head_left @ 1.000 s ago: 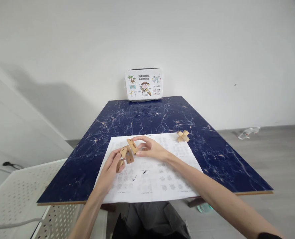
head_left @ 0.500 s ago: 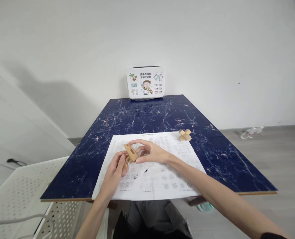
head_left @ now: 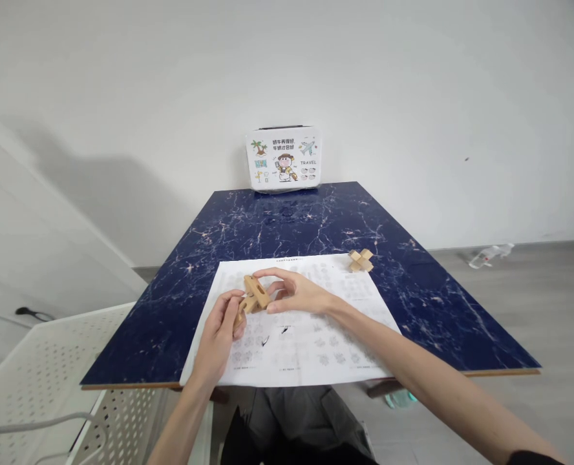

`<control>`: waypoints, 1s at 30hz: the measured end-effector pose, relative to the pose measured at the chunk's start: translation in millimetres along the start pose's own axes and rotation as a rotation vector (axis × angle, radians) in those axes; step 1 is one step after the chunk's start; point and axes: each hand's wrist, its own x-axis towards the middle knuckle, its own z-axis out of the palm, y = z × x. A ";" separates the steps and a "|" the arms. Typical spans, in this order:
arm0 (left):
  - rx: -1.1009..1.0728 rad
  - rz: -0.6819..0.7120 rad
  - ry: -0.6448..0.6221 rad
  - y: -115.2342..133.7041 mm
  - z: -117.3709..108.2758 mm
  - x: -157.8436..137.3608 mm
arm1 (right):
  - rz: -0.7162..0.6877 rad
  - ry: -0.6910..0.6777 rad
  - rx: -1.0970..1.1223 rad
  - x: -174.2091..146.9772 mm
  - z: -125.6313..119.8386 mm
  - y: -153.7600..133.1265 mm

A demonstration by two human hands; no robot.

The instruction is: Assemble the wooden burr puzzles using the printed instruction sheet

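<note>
Between my hands is a wooden puzzle (head_left: pixel 256 294) made of notched, slotted light-brown bars, held just over a printed sheet (head_left: pixel 311 349). My left hand (head_left: pixel 222 326) grips its lower left part, thumb on top and fingers curled beneath. With fingertips and thumb, my right hand (head_left: pixel 299 294) pinches the slotted bar at the upper right by its two ends. Parts of the puzzle are hidden behind my left fingers. A second wooden puzzle (head_left: pixel 361 260), star-shaped and put together, sits on the sheet's far right corner, apart from both hands.
The sheet lies on a blue marbled table (head_left: pixel 287 226). A white case (head_left: pixel 284 158) with cartoon prints stands at the far edge against the wall. At the left is a white perforated rack (head_left: pixel 49 349) with a cable (head_left: pixel 39 423). A clear plastic bottle (head_left: pixel 490 256) lies on the floor.
The wooden puzzle has been turned in my hands, so the lower bar now shows more, crossing under the slotted one. Both hands keep their hold.
</note>
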 end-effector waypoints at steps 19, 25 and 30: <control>0.052 -0.025 -0.011 -1.9 2.9 -1.4 | 0.046 -0.083 0.037 -5.1 11.2 -5.0; -0.050 -0.089 -0.064 1.9 3.5 -2.6 | 0.018 0.024 0.065 -3.8 8.0 -6.0; -0.018 -0.096 -0.097 8.8 5.5 -3.2 | 0.011 0.060 0.057 -4.6 5.9 -8.6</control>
